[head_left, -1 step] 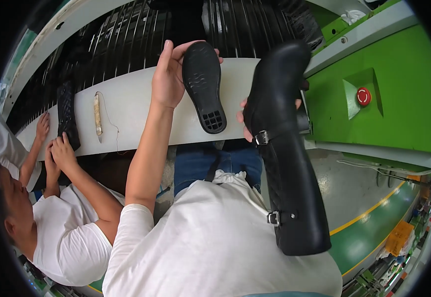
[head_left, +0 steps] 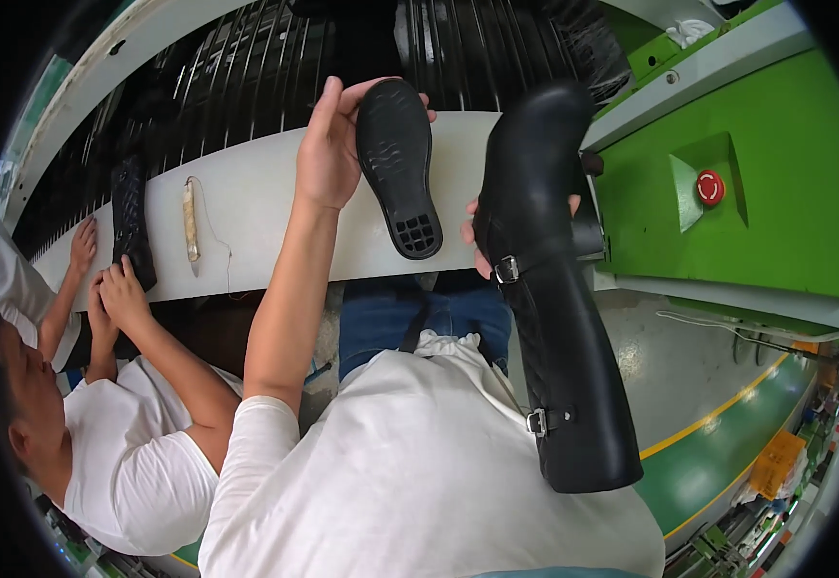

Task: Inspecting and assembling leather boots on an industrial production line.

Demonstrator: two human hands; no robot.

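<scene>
- White counter (head_left: 246, 207) curving across upper centre of frame, dark conveyor slats behind, green machine housing with red button (head_left: 709, 187) at right.
- Left hand (head_left: 328, 154), upper centre: fingers closed around black shoe sole (head_left: 400, 164), tread facing up.
- Right hand (head_left: 482, 241) mostly hidden behind tall black boot (head_left: 554, 318), centre right; fingers wrapped round its ankle.
- Co-worker's hands (head_left: 120, 289) on black quilted piece (head_left: 132, 217), left.

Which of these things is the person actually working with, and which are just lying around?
In use:
- black sole, in the left hand
- tall black boot, in the right hand

Lying about:
- pale tool with string on the white bench
- red button
</scene>
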